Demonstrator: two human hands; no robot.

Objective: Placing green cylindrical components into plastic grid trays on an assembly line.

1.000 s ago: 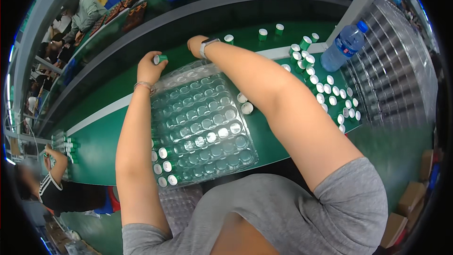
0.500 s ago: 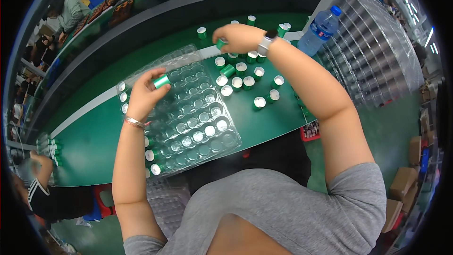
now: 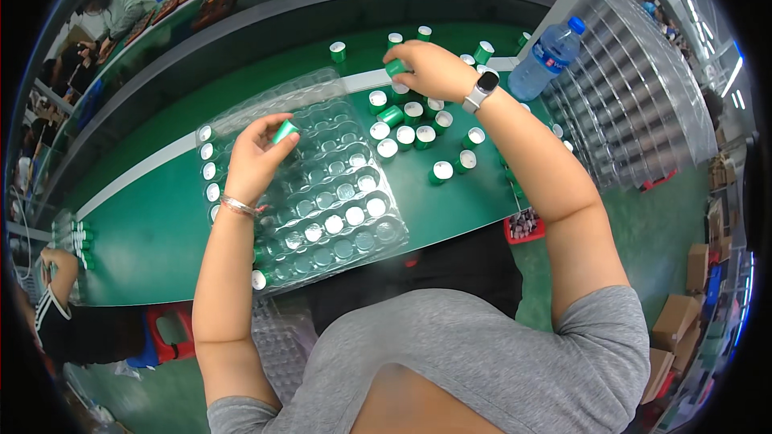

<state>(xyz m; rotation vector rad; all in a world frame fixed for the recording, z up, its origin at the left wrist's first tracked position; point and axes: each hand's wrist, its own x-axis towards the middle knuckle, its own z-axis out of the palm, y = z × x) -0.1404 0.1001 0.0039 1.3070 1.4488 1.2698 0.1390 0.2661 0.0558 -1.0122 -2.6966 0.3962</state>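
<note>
My left hand point(image 3: 254, 162) hovers over a clear plastic tray point(image 3: 328, 147) with rows of round pockets. Between its thumb and fingers is a small shiny green cylinder point(image 3: 284, 130), tilted. White-ended cylinders like it fill the tray's left edge column, partly hidden by my left forearm. My right hand point(image 3: 434, 68), a watch on its wrist, is at the far side of a loose group of these cylinders. It is closed on another green cylinder point(image 3: 396, 67), partly covered by the fingers. Most cylinders in the group stand upright; one point(image 3: 390, 116) lies on its side.
The green work surface point(image 3: 153, 249) has a raised dark ledge behind it. A blue-capped water bottle point(image 3: 547, 56) stands at far right, beside a tall stack of clear trays point(image 3: 635, 88). A red bin point(image 3: 524, 226) sits below the right edge. Another person's arm point(image 3: 60, 273) is at far left.
The cylinder in my left hand has tipped from nearly level to a steeper slant. My right hand has shifted a little right, still holding its cylinder. The whole view has shifted slightly.
</note>
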